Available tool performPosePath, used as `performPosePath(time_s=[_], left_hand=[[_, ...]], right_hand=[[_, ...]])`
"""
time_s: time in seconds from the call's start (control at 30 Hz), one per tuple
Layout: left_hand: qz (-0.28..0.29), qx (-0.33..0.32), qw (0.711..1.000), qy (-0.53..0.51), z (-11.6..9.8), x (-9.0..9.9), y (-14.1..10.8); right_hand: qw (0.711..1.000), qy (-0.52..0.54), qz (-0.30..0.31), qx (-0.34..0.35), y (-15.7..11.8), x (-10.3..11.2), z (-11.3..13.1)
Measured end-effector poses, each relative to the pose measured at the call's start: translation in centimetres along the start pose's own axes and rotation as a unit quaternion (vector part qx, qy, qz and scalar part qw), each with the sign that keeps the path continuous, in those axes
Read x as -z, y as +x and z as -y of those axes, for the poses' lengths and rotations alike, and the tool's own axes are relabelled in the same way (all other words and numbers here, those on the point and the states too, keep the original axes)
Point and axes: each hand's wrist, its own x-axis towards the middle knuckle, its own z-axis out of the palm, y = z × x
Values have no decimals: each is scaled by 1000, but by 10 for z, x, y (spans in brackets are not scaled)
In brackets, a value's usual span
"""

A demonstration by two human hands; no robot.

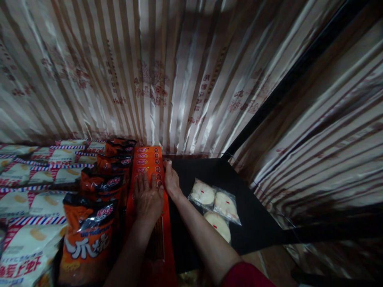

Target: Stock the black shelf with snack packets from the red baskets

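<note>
Long orange-red snack packets lie overlapped in a row on the black shelf, only their printed top ends showing at the back. My left hand rests flat on top of them, fingers stretched out. Along their right edge, my right hand is held on its side, fingers extended and touching or very near the packets. Neither hand grasps anything. Right beside the packets on the left stand orange-and-black snack bags in a row.
White, red and blue snack bags fill the far left in several rows. On the black shelf to the right lie three clear-wrapped pale round pieces. Pleated printed sheeting hangs behind, with a dark post at the right.
</note>
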Motion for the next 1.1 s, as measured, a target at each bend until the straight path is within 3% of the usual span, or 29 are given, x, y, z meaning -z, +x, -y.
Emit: performPosePath(time_s=[0.33,0.53,0.67,0.77,0.93,1.1], left_hand=[[3,1,1000,-7,1,2,0],[-8,1,1000,-14,1,-1,0],[-14,-1,1000,-26,2,-3,-1],[-19,-1,999,-34,2,-1,-1],[-30,-6,998,-53,2,-2,-2],[-64,-24,997,-44,5,-9,-2]], right_hand=[[1000,9,6,8,5,0,-3],[980,198,-28,-3,-2,3,-6],[968,244,-44,-26,-20,8,-5],[980,195,-38,-28,-34,13,-5],[1000,12,6,-10,-47,18,-3],[999,-31,31,3,-50,16,2]])
